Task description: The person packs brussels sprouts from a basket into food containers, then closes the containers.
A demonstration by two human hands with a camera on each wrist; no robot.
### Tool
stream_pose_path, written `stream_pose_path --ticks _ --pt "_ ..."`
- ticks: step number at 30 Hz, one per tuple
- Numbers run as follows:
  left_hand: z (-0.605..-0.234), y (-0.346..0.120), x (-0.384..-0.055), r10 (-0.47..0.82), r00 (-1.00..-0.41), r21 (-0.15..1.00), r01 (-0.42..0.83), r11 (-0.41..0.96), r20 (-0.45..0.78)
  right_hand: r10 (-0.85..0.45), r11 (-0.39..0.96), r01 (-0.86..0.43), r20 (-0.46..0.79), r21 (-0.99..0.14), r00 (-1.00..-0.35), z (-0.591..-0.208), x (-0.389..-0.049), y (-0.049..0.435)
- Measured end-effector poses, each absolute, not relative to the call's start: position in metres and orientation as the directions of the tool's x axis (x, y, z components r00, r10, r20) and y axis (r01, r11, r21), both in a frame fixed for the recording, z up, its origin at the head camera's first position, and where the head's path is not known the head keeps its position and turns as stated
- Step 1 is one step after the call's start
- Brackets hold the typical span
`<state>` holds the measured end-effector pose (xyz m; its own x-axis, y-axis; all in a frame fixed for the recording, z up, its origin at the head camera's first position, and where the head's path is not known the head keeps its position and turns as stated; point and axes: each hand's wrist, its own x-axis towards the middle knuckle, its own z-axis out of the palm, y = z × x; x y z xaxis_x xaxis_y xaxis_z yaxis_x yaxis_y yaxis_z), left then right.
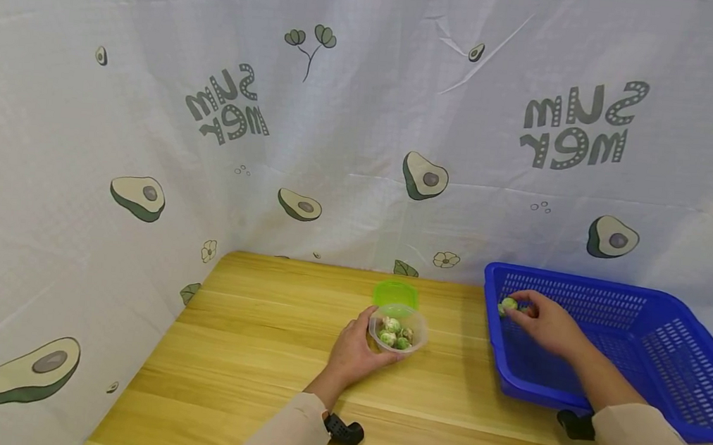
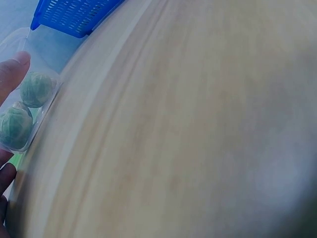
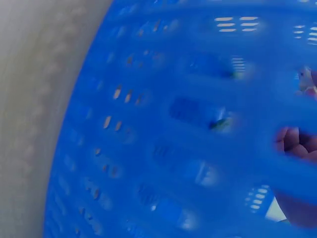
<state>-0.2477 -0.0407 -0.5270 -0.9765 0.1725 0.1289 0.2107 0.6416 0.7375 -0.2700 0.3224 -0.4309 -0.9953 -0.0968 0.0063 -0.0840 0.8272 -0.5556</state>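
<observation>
My left hand (image 1: pixel 354 353) grips a small clear plastic tub (image 1: pixel 420 327) from its left side, thumb along the near rim. Several Brussels sprouts (image 1: pixel 391 325) lie in the tub; two sprouts (image 2: pixel 36 89) show through its wall in the left wrist view, beside the thumb. Over at the right, my right hand (image 1: pixel 545 324) reaches into a blue perforated basket (image 1: pixel 570 395) and pinches a Brussels sprout (image 1: pixel 509 304) near the left wall. More green shows behind its fingers, partly hidden. In the right wrist view the basket wall (image 3: pixel 148 148) covers most of that hand.
A bright green lid (image 1: pixel 396 293) lies just behind the tub on the wooden table (image 1: pixel 243 354). White cloth (image 1: pixel 352 123) printed with avocados hangs behind and to the left of the table. The basket fills the table's right end, close to the cloth.
</observation>
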Motion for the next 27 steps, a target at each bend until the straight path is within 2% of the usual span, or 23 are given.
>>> stream_pose_path --ticks 12,27 --pt "-0.528 -0.040 -0.248 0.173 -0.977 0.745 0.209 0.633 0.126 -0.099 0.780 -0.115 0.060 -0.615 -0.993 -0.401 -0.244 0.301" --pt "-0.527 -0.040 -0.248 0.169 -0.979 0.745 0.199 0.636 0.117 -0.177 0.694 -0.224 0.139 -0.684 -0.974 -0.384 -0.206 0.240"
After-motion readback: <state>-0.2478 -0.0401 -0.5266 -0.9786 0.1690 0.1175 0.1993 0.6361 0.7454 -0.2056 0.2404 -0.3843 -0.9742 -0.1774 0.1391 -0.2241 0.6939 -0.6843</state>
